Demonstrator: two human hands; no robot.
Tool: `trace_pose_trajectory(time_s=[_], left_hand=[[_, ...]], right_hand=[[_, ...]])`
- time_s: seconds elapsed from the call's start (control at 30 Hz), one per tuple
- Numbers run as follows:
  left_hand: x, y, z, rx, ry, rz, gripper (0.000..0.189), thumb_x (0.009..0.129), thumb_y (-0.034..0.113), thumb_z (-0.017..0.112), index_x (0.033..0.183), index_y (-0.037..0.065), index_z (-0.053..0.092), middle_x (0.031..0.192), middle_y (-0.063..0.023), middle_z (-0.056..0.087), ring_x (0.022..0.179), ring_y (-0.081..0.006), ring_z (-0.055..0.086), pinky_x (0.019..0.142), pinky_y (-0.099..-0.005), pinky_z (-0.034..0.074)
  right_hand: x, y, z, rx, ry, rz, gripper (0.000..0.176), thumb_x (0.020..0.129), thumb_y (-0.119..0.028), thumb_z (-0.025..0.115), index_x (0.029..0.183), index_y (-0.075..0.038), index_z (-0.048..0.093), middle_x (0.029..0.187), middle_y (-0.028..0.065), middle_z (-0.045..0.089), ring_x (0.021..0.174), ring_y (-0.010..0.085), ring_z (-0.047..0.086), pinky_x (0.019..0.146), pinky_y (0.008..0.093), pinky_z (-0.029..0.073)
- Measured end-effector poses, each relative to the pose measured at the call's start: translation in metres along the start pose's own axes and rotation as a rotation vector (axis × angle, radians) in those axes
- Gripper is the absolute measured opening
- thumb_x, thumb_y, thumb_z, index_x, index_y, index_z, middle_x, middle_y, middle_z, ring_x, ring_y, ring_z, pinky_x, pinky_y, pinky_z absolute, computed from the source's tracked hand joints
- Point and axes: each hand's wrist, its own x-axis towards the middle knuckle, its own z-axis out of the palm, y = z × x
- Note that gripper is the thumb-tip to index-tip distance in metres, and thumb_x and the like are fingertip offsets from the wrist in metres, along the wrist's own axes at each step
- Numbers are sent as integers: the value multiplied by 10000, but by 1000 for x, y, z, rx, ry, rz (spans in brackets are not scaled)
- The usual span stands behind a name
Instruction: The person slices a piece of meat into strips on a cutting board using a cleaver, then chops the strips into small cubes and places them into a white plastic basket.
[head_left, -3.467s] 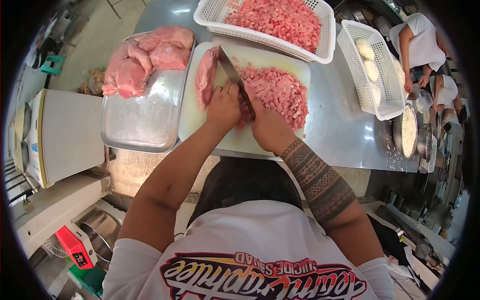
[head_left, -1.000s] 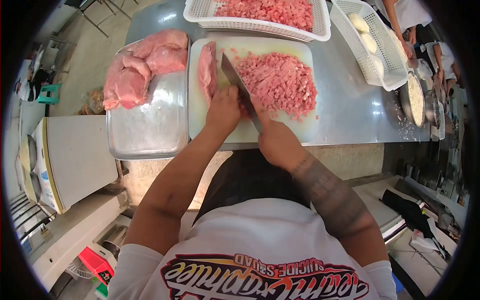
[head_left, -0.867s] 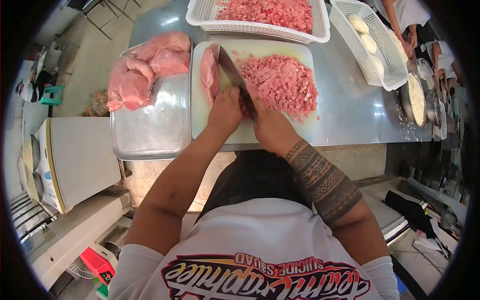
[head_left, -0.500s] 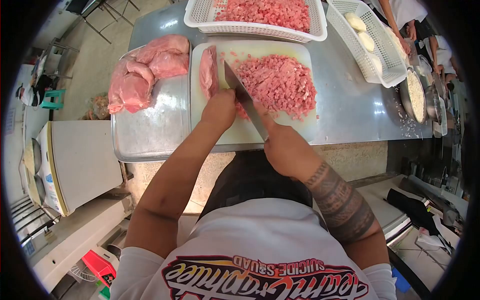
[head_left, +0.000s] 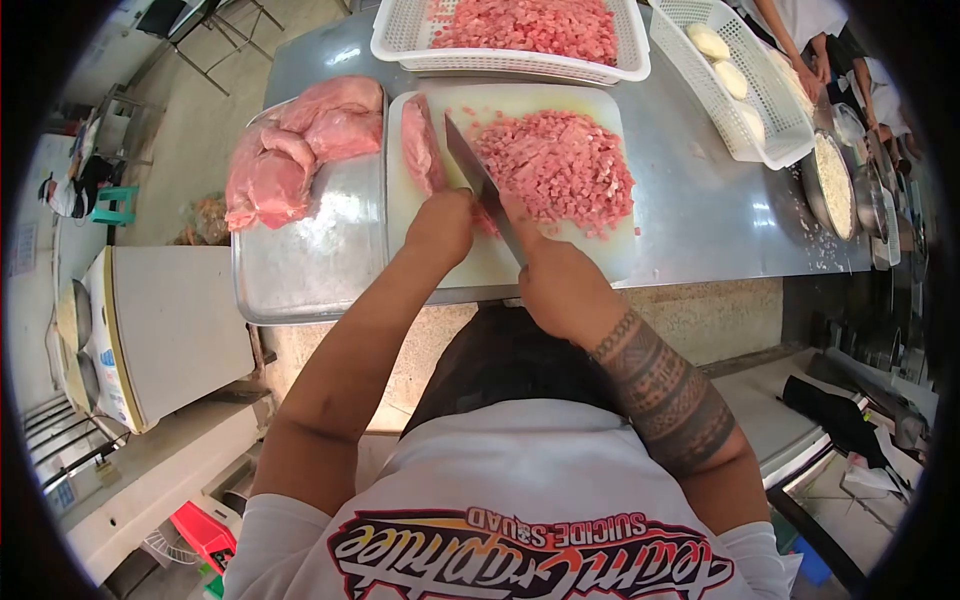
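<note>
My right hand (head_left: 562, 285) grips the handle of a large knife (head_left: 485, 187), its index finger laid along the blade. The blade slants up and left over a white cutting board (head_left: 505, 262). Just left of the blade, my left hand (head_left: 441, 228) is closed over raw meat on the board, its fingertips mostly hidden. A long piece of raw meat (head_left: 421, 143) extends beyond that hand. Right of the knife lies a wide heap of diced meat (head_left: 565, 170), with small bits near the blade.
Large raw cuts (head_left: 275, 165) sit on a metal tray (head_left: 310, 265) at left. Behind the board stands a white basket (head_left: 510, 63) of diced meat. Another basket (head_left: 725, 110) holds pale round pieces, beside a bowl (head_left: 828, 185) of white bits. Another person's arms (head_left: 795, 55) show at upper right.
The knife and my right hand have shifted slightly left, and the blade stands a little steeper. My left hand stays at the meat. The whole view has moved slightly.
</note>
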Motion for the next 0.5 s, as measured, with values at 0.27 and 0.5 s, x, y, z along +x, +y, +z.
trace_pose_trajectory(time_s=[0.27,0.5], left_hand=[[6,-14,11,81,-30,51,136,918,59,606,941,44,740,969,-238,735,1006,-430,721,893,-518,576],[1,-14,3,54,-28,10,148,923,63,598,954,28,738,997,-247,737,1010,-442,717,886,-530,573]], right_hand=[[46,16,44,68,119,-83,963,904,-2,557,1732,-135,83,908,330,714,852,519,693,797,611,520],[16,0,17,64,46,-13,946,912,-11,556,1730,-122,94,926,332,715,862,516,698,812,608,527]])
